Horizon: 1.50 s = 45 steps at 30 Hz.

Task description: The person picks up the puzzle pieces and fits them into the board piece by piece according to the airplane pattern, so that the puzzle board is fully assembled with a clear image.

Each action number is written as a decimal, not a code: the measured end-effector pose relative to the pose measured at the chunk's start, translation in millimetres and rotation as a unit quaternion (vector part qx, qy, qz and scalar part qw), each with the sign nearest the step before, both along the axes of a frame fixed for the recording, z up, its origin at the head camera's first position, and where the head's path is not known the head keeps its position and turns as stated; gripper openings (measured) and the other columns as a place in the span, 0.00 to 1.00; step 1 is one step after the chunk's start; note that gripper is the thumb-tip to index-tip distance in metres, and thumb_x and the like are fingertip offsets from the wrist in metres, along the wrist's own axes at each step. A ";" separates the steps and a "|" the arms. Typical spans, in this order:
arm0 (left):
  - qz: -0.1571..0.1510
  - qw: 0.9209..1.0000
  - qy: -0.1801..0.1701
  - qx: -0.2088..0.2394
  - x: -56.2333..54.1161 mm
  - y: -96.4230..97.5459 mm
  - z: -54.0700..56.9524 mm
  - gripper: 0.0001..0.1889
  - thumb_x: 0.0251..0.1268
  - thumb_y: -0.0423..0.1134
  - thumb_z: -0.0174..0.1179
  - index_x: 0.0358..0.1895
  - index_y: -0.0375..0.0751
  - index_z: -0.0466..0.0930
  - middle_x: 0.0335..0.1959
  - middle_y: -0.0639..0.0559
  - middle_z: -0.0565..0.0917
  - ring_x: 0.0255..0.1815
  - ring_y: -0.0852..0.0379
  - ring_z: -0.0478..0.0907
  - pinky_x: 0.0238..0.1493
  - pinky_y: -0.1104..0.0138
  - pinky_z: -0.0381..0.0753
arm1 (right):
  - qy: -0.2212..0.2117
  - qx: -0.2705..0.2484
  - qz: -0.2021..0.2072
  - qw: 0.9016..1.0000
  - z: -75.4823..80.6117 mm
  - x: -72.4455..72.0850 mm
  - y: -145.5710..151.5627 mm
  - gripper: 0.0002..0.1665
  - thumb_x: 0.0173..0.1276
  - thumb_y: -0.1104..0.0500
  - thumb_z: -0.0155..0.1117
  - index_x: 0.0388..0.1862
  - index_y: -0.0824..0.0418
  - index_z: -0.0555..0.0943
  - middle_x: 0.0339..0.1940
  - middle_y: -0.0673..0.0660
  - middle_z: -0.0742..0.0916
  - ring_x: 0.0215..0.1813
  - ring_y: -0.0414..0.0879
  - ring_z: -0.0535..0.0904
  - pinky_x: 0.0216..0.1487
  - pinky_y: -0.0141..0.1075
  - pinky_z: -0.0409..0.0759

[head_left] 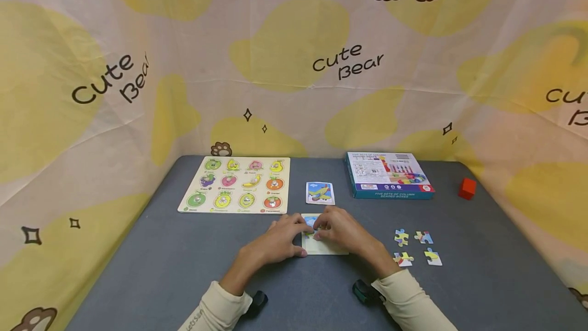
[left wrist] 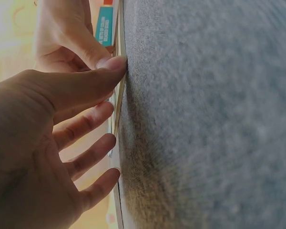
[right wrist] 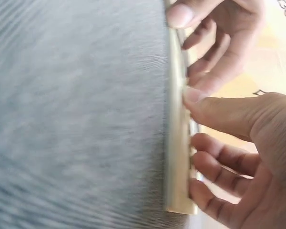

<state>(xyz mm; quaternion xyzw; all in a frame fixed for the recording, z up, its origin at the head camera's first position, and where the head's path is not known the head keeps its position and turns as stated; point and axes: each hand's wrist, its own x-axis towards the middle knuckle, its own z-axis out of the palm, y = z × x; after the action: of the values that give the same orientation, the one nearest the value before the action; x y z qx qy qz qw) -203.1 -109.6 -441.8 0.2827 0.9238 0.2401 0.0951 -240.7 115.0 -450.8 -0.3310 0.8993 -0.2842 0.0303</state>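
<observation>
2 hands meet on a small pale square puzzle tray (head_left: 327,249) lying flat at the middle of the grey bench (head_left: 184,269). The left hand (head_left: 280,239) braces its near-left edge, thumb at the rim and fingers spread; the right hand (head_left: 342,231) presses straight fingers on top, so neither grip closes round it. The tray looks light, thin and stiff, best taken by its edges. 4 loose jigsaw pieces (head_left: 417,247) lie well right; the teal bead-toy box (head_left: 388,175) stays closed.

a grey table (head_left: 184,269) carries a fruit peg board (head_left: 236,184), a picture card (head_left: 319,192), a teal box (head_left: 388,175), a red cube (head_left: 467,188), four loose puzzle pieces (head_left: 417,247) and a pale puzzle tray (head_left: 321,246).
</observation>
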 end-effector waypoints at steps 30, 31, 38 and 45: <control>0.009 1.000 0.010 0.016 1.9 1.1 -0.3 0.26 0.62 0.40 0.78 0.64 0.45 0.86 0.60 0.49 0.79 0.63 0.46 0.73 0.57 0.47 0.68 | -0.023 0.000 -0.074 0.997 13.9 21.2 107.6 0.19 0.68 0.53 0.78 0.56 0.56 0.90 0.49 0.49 0.88 0.54 0.48 0.78 0.57 0.52 0.77; 0.009 1.000 0.009 0.015 1.8 1.2 0.0 0.26 0.62 0.40 0.78 0.64 0.45 0.86 0.60 0.49 0.79 0.63 0.47 0.73 0.58 0.47 0.68 | -0.019 0.002 -0.078 0.997 15.1 22.6 113.2 0.19 0.68 0.54 0.78 0.56 0.57 0.90 0.49 0.50 0.88 0.54 0.48 0.78 0.57 0.52 0.77; 0.010 1.000 0.008 0.012 -0.1 1.3 -0.6 0.26 0.63 0.41 0.77 0.65 0.46 0.85 0.61 0.49 0.79 0.62 0.47 0.73 0.57 0.47 0.68 | -0.001 0.031 -0.112 0.993 19.7 28.9 149.8 0.21 0.67 0.53 0.78 0.57 0.58 0.89 0.49 0.51 0.88 0.54 0.51 0.77 0.56 0.54 0.75; 0.008 1.000 0.007 0.012 1.2 1.0 0.2 0.26 0.63 0.41 0.77 0.65 0.46 0.85 0.62 0.49 0.79 0.64 0.46 0.73 0.58 0.46 0.69 | -0.009 0.057 -0.149 0.987 18.9 30.9 179.3 0.22 0.66 0.52 0.80 0.56 0.60 0.90 0.50 0.55 0.88 0.54 0.54 0.77 0.55 0.54 0.77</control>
<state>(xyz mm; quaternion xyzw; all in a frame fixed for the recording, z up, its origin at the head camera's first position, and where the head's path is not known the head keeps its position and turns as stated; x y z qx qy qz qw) -201.9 -108.7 -441.5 0.2778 0.9240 0.2494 0.0831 -209.9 294.3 -431.9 -0.1882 0.9530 -0.2370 0.0148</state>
